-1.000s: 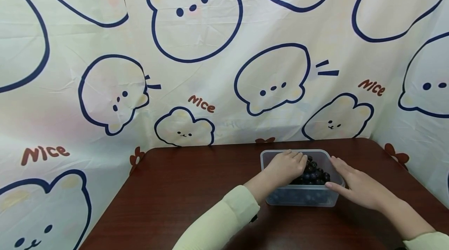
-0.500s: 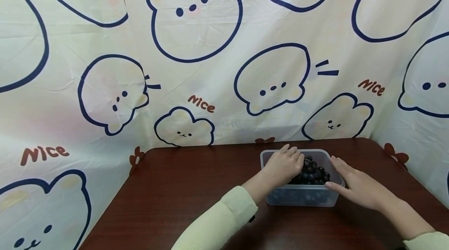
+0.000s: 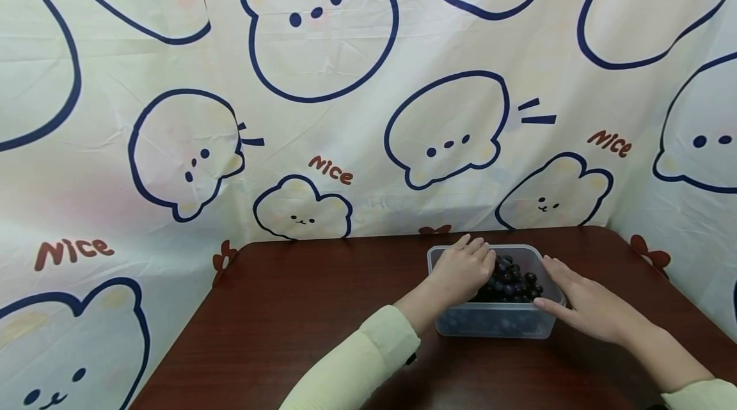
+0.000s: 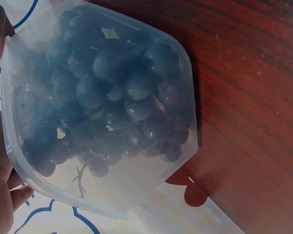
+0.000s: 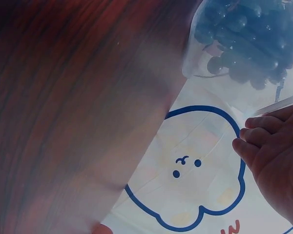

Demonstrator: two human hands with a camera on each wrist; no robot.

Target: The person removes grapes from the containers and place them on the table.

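A clear plastic box (image 3: 495,322) stands on the table with a bunch of dark grapes (image 3: 512,282) in it. Over the box's left part lies my left hand (image 3: 460,272), its fingers fairly straight and pointing to the far rim, beside the grapes. Its thumb is hidden in the head view. In the left wrist view the grapes show through the wall, and my fingers (image 4: 22,195) appear beyond the rim. My right hand (image 3: 595,307) rests on the box's right end with straight fingers, the thumb at the near corner.
The box stands on a dark brown wooden table (image 3: 299,307), toward its back right. A pale cloth (image 3: 357,109) printed with blue-outlined bears hangs behind the table and on both sides.
My left hand has shifted a little left, its fingers straightening toward the far rim, and more of the grapes now show. The right hand has stayed in place.
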